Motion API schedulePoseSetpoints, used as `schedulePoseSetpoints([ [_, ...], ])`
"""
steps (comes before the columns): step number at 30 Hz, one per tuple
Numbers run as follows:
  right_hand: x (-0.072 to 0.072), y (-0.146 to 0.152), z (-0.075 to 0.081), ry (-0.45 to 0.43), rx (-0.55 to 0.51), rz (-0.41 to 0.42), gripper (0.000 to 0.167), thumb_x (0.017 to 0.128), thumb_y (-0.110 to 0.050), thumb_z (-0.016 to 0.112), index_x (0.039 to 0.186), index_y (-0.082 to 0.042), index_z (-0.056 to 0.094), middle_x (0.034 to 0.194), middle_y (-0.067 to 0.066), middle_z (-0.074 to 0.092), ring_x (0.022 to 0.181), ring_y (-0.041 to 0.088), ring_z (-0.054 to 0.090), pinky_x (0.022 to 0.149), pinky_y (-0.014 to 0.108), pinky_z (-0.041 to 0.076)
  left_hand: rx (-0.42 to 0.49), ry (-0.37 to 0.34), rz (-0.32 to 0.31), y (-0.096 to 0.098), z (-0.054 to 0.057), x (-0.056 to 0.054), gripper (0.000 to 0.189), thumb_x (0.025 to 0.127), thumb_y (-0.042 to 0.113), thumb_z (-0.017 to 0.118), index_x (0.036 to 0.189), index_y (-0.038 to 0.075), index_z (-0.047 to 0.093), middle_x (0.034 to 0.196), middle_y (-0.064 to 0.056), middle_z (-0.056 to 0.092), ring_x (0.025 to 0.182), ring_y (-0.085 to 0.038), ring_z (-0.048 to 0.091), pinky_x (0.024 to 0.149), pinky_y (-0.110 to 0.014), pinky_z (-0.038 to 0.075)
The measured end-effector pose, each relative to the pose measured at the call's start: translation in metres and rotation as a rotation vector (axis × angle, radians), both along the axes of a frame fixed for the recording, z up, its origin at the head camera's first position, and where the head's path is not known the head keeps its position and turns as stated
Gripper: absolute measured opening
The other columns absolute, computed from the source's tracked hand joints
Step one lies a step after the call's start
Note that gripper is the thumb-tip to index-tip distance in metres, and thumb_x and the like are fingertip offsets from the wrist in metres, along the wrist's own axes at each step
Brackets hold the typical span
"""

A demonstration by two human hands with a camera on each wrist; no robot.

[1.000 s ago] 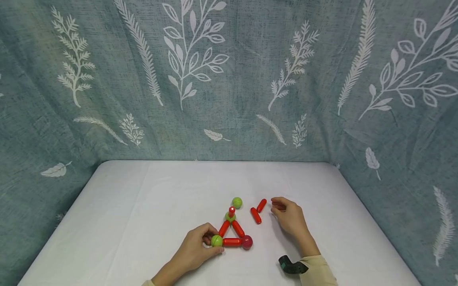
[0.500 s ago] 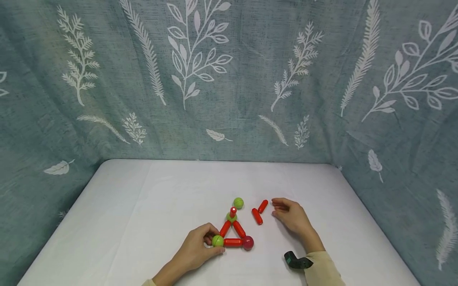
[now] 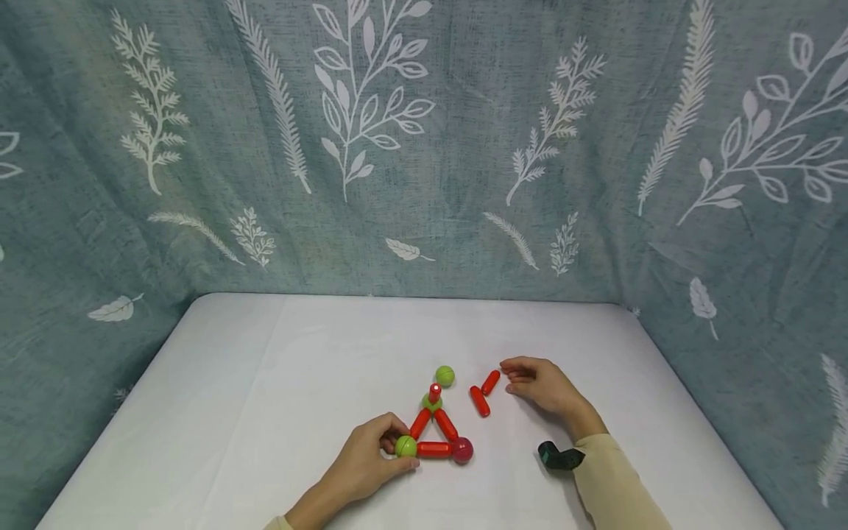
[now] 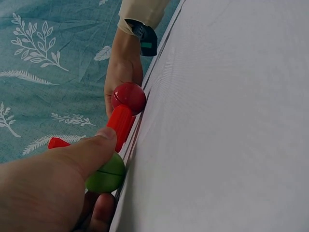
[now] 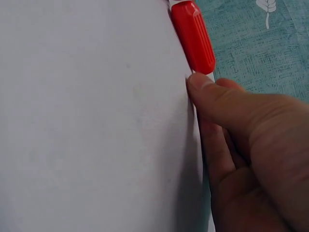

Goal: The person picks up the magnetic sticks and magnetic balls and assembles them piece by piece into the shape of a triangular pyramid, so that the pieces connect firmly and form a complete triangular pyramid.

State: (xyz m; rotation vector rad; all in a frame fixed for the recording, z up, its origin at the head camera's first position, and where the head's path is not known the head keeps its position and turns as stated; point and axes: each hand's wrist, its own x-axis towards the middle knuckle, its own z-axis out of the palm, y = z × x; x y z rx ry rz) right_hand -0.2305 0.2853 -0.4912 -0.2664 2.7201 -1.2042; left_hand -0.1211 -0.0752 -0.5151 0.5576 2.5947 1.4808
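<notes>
My left hand [image 3: 364,455] grips a green ball [image 3: 406,446] at the near left corner of a triangle of red rods [image 3: 434,450] and balls; thumb and fingers lie around it. A dark red ball [image 3: 462,450] forms the near right corner. At the far corner another green ball [image 3: 432,403] carries an upright red rod [image 3: 435,390]. My right hand [image 3: 546,386], fingers bent loosely and holding nothing, is just right of a loose red rod [image 3: 491,382]. In the right wrist view the thumb tip is close to a red rod [image 5: 194,37].
A second loose red rod [image 3: 480,401] lies against the first one. Behind the triangle sits a separate green ball [image 3: 444,376]. All rest on a white table [image 3: 318,353], with a leaf-patterned curtain [image 3: 424,147] behind. A dark device [image 3: 560,456] is on the right wrist.
My right hand has shifted slightly away from me, and its forearm has swung to the right. The left hand keeps its grip on the green ball. The head view has shifted slightly.
</notes>
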Motion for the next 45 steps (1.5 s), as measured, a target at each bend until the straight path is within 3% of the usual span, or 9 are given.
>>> schedulePoseSetpoints([
  [7,-0.006,0.002,0.0,-0.047,0.012,0.026,0.041,0.09,-0.013,0.077,0.131,-0.01,0.068,0.129,0.011,0.069,0.114,0.022,0.067,0.097,0.034,0.056,0.004,-0.02,-0.003,0.002,-0.001,0.002,0.037,0.08,0.035,0.088,0.107,0.023,0.066,0.094,0.011,0.063,0.082,-0.003,0.056,0.074,-0.018,0.05],
  [21,-0.013,-0.004,-0.005,-0.052,0.001,0.116,0.04,0.091,-0.012,0.077,0.13,-0.013,0.07,0.131,0.007,0.07,0.114,0.02,0.065,0.092,0.017,0.051,0.012,-0.021,-0.006,0.002,0.0,0.003,0.037,0.08,0.035,0.088,0.106,0.023,0.066,0.094,0.011,0.064,0.082,-0.003,0.056,0.073,-0.018,0.05],
  [31,-0.008,-0.006,-0.009,0.008,0.027,0.107,0.021,0.09,-0.018,0.079,0.111,-0.017,0.077,0.112,0.003,0.074,0.1,0.014,0.062,0.088,0.027,0.052,0.009,-0.026,0.001,0.003,0.001,0.001,0.037,0.079,0.034,0.089,0.106,0.022,0.066,0.093,0.011,0.064,0.081,-0.003,0.056,0.072,-0.018,0.05],
  [35,-0.006,-0.006,-0.011,0.018,0.037,0.093,0.021,0.09,-0.022,0.079,0.11,-0.018,0.077,0.108,0.001,0.074,0.095,0.014,0.061,0.085,0.028,0.051,0.007,-0.017,-0.001,0.003,0.001,0.001,0.037,0.079,0.034,0.089,0.106,0.022,0.066,0.093,0.011,0.064,0.081,-0.003,0.057,0.073,-0.018,0.05],
  [45,-0.002,-0.011,-0.014,0.027,0.027,-0.049,0.027,0.091,-0.03,0.078,0.116,-0.021,0.077,0.117,0.001,0.074,0.111,0.02,0.063,0.103,0.051,0.049,0.006,-0.007,0.009,-0.001,0.001,-0.001,0.036,0.079,0.034,0.089,0.106,0.024,0.066,0.093,0.012,0.064,0.082,-0.003,0.057,0.074,-0.018,0.05],
])
